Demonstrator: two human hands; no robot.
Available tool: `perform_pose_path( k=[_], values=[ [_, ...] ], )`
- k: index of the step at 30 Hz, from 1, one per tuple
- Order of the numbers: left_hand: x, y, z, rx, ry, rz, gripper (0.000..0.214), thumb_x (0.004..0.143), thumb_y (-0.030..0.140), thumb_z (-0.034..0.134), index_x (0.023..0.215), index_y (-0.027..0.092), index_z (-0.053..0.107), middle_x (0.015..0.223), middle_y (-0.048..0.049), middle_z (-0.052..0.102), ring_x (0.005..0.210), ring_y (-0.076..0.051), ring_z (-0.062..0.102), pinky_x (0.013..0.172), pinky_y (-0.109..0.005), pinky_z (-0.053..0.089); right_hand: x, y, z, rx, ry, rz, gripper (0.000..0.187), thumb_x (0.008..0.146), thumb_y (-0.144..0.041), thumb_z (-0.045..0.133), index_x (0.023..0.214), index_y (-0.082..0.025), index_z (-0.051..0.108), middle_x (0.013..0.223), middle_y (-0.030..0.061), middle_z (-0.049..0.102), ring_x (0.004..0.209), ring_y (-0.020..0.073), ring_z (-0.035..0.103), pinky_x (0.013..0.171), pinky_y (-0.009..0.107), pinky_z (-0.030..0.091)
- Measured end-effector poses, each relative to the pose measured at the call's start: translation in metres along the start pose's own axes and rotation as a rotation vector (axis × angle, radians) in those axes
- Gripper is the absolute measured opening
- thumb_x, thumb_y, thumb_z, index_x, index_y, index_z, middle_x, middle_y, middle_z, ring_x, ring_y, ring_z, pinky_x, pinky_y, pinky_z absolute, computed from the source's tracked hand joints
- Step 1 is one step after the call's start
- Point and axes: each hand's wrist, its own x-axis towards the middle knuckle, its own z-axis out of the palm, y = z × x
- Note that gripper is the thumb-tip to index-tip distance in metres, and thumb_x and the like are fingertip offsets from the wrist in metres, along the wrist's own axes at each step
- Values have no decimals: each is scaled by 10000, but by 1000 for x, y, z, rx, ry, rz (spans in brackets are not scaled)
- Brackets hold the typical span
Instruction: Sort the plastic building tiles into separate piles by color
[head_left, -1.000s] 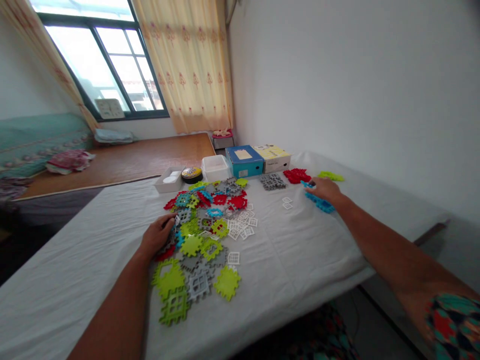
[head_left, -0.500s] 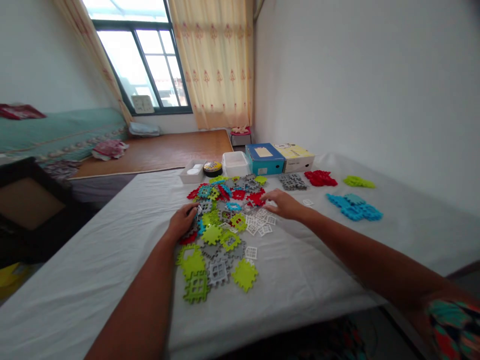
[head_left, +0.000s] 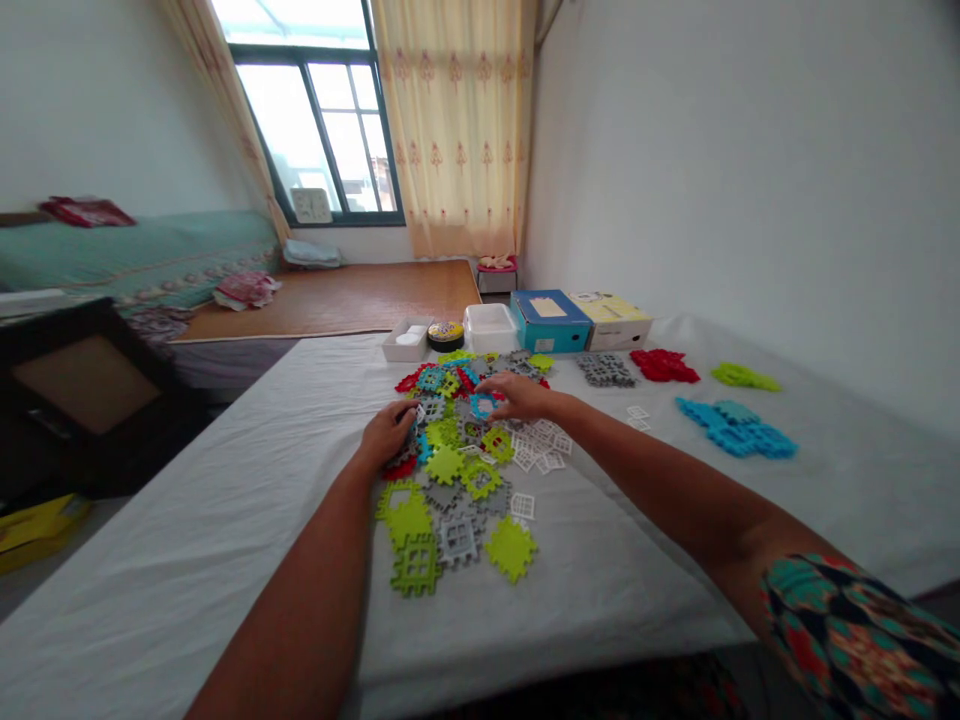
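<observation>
A mixed pile of flat plastic puzzle tiles (head_left: 457,470) in green, grey, red, blue and white lies on the white cloth-covered table (head_left: 225,520). My left hand (head_left: 388,435) rests on the pile's left edge, fingers curled over some tiles. My right hand (head_left: 517,396) reaches over the pile's far part, fingers bent down onto a blue tile (head_left: 484,405). To the right lie sorted groups: grey tiles (head_left: 606,369), red tiles (head_left: 663,365), green tiles (head_left: 742,377) and blue tiles (head_left: 739,428).
At the table's far edge stand a white tray (head_left: 405,340), a round tin (head_left: 445,334), a clear tub (head_left: 490,327), a blue box (head_left: 549,320) and a yellow-topped box (head_left: 611,316). A dark chair (head_left: 82,390) is at left. A white wall runs along the right.
My right hand left the blue tiles at the right and moved left across the table onto the mixed pile. My view turned left. The left hand stayed on the pile.
</observation>
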Motion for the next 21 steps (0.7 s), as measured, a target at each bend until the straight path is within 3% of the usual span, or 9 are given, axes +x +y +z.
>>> perform_pose_path(
  k=[2,5,7,12,16,19,21],
  values=[
    [0,-1,0,3,1,11,488,858,440,421,1174,179,684,1197,-75,696,1118,-229,625,992,-326,459,-12,-8,-3,30,119,-18,545,756,-375,762,1245,-184,620,1231,122,655,1141,269,590,984,405,445],
    [1,-4,-1,11,-13,23,495,856,457,420,1176,185,682,1201,-72,695,1136,-233,616,1008,-336,449,-42,-13,-10,76,131,-9,507,768,-352,742,1230,-178,630,1202,122,670,1076,244,629,955,378,469],
    [3,-7,-2,16,-23,23,503,855,470,416,1184,194,677,1203,-64,695,1135,-229,618,1010,-332,448,-70,-6,-16,84,144,72,490,763,-338,740,1214,-176,637,1179,116,681,1027,230,650,912,354,493],
    [7,-11,-2,54,-26,15,530,852,497,395,1198,204,668,1212,-62,690,1121,-236,624,994,-345,458,-164,42,-45,88,285,430,374,819,-422,654,1121,-202,675,1071,67,722,898,191,677,816,314,527],
    [9,-13,-2,76,-30,-1,543,837,517,397,1182,204,677,1212,-69,691,1116,-249,631,989,-353,466,-261,94,-79,-125,395,771,408,824,-488,601,1103,-202,688,1080,86,726,948,230,678,859,347,519],
    [10,-15,-3,90,-20,6,536,829,521,406,1165,212,687,1222,-65,688,1126,-253,628,1005,-356,458,-330,123,-98,-243,363,1017,439,785,-534,599,1041,-195,713,1032,93,738,922,250,687,808,342,530],
    [11,-16,-3,96,-20,1,533,828,515,410,1168,210,686,1222,-67,687,1127,-255,628,1008,-361,457,-364,135,-102,-296,310,1095,452,763,-555,594,996,-191,725,1013,97,740,903,258,687,786,345,528]
  ],
)
